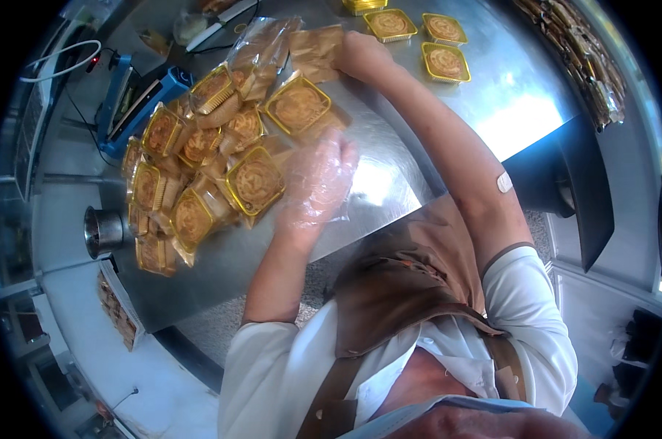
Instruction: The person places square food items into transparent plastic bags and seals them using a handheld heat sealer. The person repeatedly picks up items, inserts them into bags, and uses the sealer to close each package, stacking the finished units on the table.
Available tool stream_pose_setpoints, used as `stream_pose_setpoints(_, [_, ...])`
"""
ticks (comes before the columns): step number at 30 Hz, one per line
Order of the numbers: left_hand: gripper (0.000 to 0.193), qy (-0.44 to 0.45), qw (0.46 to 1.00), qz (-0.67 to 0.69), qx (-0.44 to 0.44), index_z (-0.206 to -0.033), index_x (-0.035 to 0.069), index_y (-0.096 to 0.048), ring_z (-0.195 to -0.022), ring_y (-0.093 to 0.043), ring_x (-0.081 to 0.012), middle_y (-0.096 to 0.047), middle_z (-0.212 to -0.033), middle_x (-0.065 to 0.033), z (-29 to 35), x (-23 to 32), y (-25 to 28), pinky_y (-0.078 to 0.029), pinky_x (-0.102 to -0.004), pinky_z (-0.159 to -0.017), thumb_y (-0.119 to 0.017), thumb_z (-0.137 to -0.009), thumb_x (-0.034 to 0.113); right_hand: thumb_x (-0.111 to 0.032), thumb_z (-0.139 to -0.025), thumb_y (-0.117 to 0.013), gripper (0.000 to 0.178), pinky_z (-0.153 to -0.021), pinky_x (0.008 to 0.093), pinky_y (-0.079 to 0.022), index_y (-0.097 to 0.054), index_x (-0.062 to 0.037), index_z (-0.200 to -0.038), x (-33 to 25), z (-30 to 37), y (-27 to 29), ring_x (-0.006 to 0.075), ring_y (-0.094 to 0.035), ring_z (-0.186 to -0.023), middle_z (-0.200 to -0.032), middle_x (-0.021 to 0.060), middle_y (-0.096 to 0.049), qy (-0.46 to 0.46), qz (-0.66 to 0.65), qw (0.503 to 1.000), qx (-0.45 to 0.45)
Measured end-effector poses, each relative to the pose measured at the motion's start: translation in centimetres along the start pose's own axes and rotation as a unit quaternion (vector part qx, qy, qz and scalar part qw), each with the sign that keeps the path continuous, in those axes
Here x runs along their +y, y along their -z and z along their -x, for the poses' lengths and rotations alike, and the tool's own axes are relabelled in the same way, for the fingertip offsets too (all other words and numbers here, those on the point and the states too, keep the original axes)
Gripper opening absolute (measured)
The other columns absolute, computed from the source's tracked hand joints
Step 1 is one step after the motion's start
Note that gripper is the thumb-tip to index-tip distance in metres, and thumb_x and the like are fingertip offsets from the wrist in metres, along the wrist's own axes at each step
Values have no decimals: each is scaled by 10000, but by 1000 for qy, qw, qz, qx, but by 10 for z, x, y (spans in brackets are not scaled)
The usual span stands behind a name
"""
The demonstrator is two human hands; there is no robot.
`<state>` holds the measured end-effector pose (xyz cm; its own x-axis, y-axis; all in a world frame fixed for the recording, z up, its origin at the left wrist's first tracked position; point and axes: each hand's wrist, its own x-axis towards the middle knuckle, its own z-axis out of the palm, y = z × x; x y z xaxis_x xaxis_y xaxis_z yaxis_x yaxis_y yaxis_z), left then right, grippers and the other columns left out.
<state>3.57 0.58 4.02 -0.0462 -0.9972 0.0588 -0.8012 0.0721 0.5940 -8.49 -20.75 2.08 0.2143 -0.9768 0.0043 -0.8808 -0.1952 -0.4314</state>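
Note:
My left hand (318,181), in a clear plastic glove, is over the steel table beside bagged cakes. Its fingers are bent together, and whatever lies in them is hidden. Closest to it are a cake in a yellow tray (256,181) and another cake in a yellow tray (298,107), both in clear-fronted brown bags. My right hand (364,57) reaches to the far side, its fingers curled at the edge of a flat brown bag (316,53). More of these bags (261,47) lie just left of it. A heap of bagged cakes (199,146) spreads along the left.
Unbagged cakes in yellow trays (445,61) stand at the far right of the steel table (389,157). A blue sealing machine (144,102) is behind the heap, near a white-handled knife (221,24). A metal pot (104,231) stands at the left edge.

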Motion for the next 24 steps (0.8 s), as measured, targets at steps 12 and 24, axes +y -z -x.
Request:
stream_pose_setpoints(12, [225,-49,998,37,-15,-952,64,-646,-838,-680,-438,-711,-881,-198,5,7,-13,-522,-528,-757,-663,-972,288,-196,-862,-708,354,-879,478,-551,-687,-52,-1185,50,57,10,411,-705,-1006,-1037,224,-740,12,-12,1000,3])
stream_pose_setpoints(24, [364,-320,945,-64,17,-1219,27,-701,-1215,-623,-387,-702,-1258,-175,13,23,-49,-491,-496,-1019,-746,-883,162,-134,-903,-692,347,-772,370,-538,-662,-50,-1238,111,255,60,268,-685,-836,-891,154,-703,50,-138,989,-20])
